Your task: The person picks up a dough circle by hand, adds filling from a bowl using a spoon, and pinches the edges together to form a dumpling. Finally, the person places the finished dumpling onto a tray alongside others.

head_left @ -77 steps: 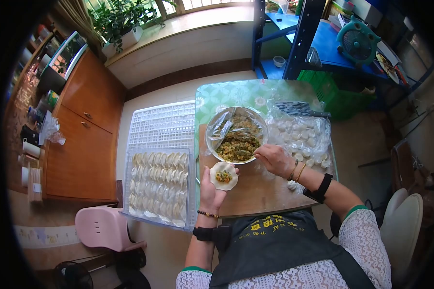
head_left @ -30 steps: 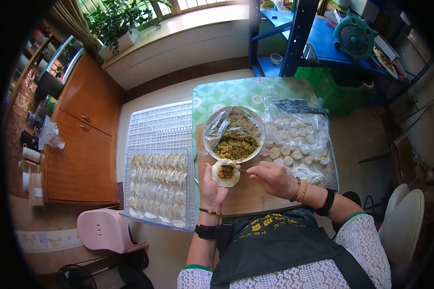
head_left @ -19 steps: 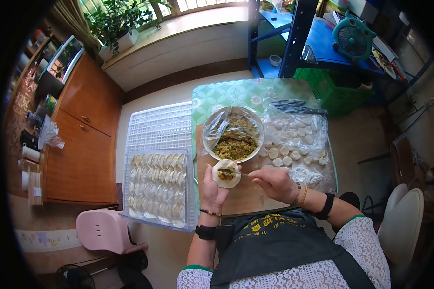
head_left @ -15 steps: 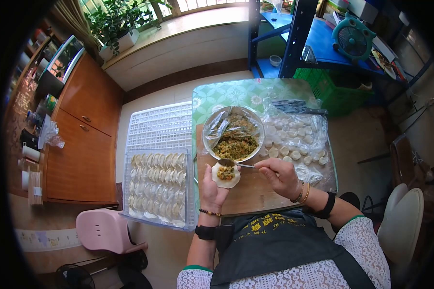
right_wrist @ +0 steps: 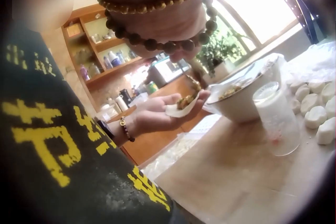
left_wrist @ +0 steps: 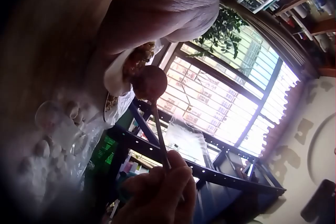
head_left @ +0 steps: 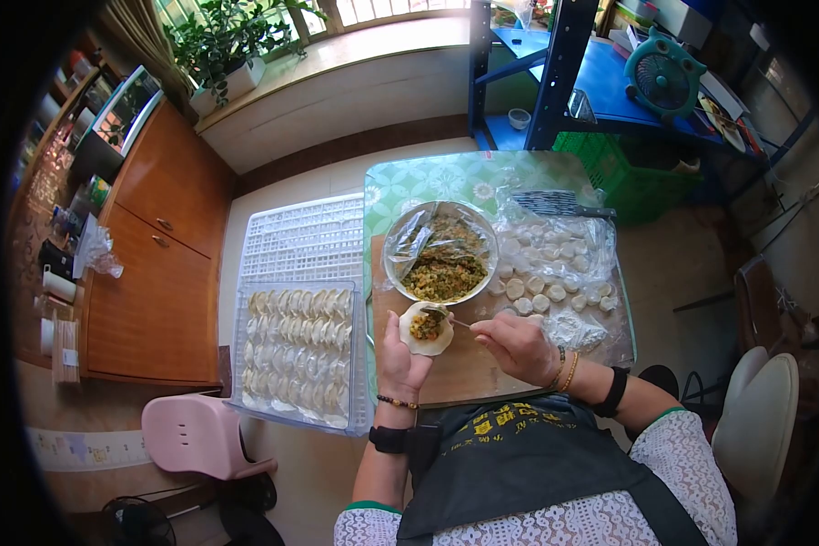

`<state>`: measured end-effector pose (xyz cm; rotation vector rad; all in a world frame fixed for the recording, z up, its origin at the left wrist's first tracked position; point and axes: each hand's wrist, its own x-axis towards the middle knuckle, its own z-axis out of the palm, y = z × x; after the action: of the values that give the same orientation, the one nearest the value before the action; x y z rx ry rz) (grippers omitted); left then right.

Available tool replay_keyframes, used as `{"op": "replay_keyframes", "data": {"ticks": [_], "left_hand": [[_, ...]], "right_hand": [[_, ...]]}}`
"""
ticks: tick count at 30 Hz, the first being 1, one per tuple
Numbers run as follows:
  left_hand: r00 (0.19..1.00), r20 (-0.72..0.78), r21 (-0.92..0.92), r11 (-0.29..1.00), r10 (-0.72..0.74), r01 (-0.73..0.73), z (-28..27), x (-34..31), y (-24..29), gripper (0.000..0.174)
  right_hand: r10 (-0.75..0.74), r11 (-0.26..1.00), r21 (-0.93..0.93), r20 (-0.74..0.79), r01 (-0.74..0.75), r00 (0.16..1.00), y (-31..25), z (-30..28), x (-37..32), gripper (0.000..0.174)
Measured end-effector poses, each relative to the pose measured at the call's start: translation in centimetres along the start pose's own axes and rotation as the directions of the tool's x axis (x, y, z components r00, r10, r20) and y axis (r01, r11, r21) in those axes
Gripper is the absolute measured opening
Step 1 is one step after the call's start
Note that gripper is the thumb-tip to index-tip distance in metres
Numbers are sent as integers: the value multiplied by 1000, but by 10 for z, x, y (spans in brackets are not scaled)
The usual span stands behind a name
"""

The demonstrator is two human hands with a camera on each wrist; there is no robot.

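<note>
My left hand (head_left: 399,362), palm up, cradles a round dumpling wrapper (head_left: 440,345) in its fingers, with the thumb up along the left edge. A mound of chopped green and orange filling (head_left: 422,328) sits in the middle of the wrapper. My right hand (head_left: 522,344) pinches a thin metal spoon (head_left: 461,323) by the handle. Its bowl touches the upper part of the filling. In the left wrist view the spoon's back (left_wrist: 152,82) faces the camera. Just beyond the wrapper stands a white bowl (right_wrist: 241,111) of filling (head_left: 446,275), partly covered by clear plastic film.
A clear tumbler (right_wrist: 278,124) stands on the wooden board (head_left: 460,378). Right of the bowl lie dough pieces (head_left: 539,303), some under plastic, and a dark-handled cleaver (head_left: 555,202). At left, a clear tray (head_left: 361,369) holds rows of dumplings (head_left: 300,350), beside a white rack (head_left: 300,237).
My right hand has moved from the bowl's edge to the wrapper, and the spoon has shifted about on the filling. The mound has grown larger. My left hand has hardly moved.
</note>
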<state>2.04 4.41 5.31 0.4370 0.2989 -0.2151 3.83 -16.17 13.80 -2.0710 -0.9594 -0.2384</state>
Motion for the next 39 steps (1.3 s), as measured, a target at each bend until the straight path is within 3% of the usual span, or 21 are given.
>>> {"op": "replay_keyframes", "data": {"ticks": [12,19,22,23,26,29,32,35,39], "left_hand": [[1000,1,-5,1000,-2,2,0,-2,-2,65],[1000,-11,-25,1000,-14,14,-3,-6,-1,65],[1000,0,-28,999,-29,29,0,-8,-2,65],[999,11,-32,999,-37,37,0,-9,-3,64],[999,6,-24,998,-51,51,3,-14,-5,63],[998,-28,15,999,-49,49,8,-23,-6,65],[999,2,16,999,-50,49,7,-28,-7,64],[997,54,-8,998,-55,55,10,-31,-13,63],[990,71,-54,991,-119,123,26,-31,-31,63]], "right_hand": [[-35,999,20,62,34,997,-5,-1,-1,15],[-17,999,-32,-71,15,997,16,-3,12,14],[11,986,-168,-2,-11,1000,44,12,20,11],[100,972,-224,107,-74,989,57,20,19,12],[171,929,-365,283,-58,944,74,32,21,12],[-15,911,-409,86,49,996,65,32,23,11],[-166,961,-247,-140,128,976,38,7,25,11],[123,992,46,-99,-119,988,30,-1,-8,13],[451,857,270,21,-439,892,23,13,-44,16]]}}
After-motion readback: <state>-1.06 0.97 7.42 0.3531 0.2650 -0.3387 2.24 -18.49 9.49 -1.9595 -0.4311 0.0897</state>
